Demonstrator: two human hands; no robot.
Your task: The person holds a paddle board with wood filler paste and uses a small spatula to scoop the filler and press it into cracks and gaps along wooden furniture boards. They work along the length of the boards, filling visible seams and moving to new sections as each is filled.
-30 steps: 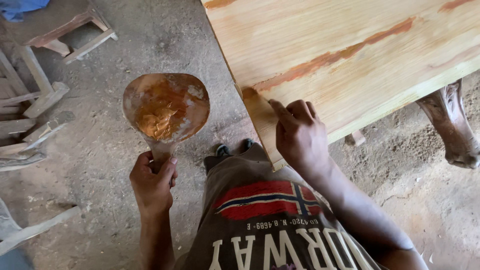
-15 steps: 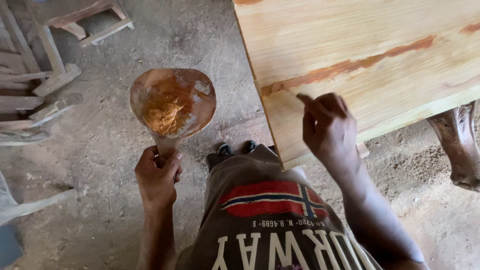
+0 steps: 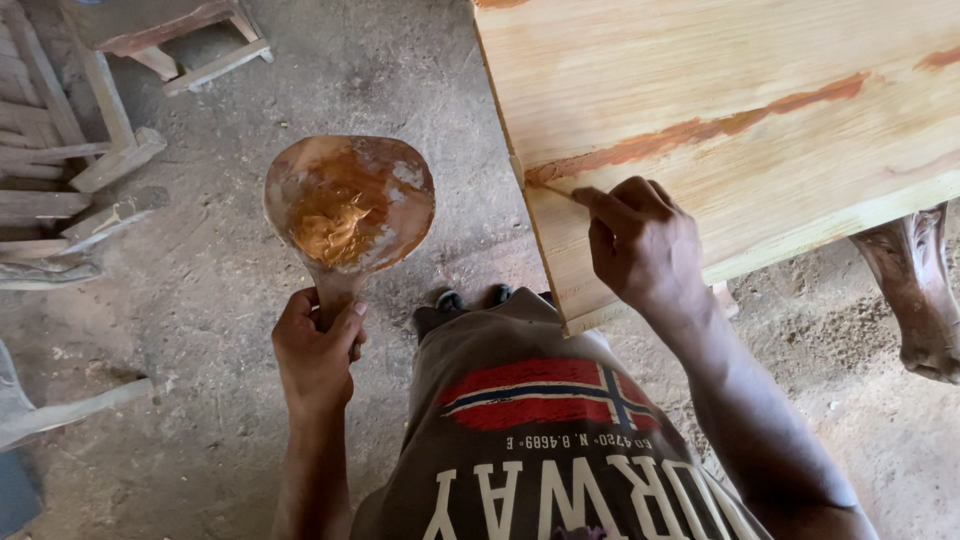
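1. Head view, looking straight down: the left hand [image 3: 315, 350] is closed in a fist around the narrow handle of a wooden paddle [image 3: 350, 205], thumb and fingers wrapped fully about it, holding it out over the floor to the left of the person's body.
2. That paddle has a broad, rounded blade, turned face up, and a lump of orange-brown filler paste [image 3: 325, 225] sits on its left half, with pale dried smears towards its right edge.
3. On the other side, the right hand [image 3: 645, 245] rests on the near left corner of a pale wooden tabletop [image 3: 720, 90]. Its fingers are curled in and the forefinger is stretched out to the left, its tip pressed on the board; whether it pinches anything small I cannot tell.
4. Just at that fingertip begins a long streak of orange-brown filler [image 3: 700, 128], which runs along the board's grain away to the right and far side.
5. Below the hands is the person's brown shirt [image 3: 540, 430] with a red, white and blue flag print, and two dark shoe tips [image 3: 472, 298] show on the floor beyond its hem.
6. Under the tabletop's near right edge stands a carved dark table leg [image 3: 915, 300].
7. Grey dusty concrete floor [image 3: 200, 420] lies all around, with loose wooden slats and frames [image 3: 70, 170] stacked at the far left.
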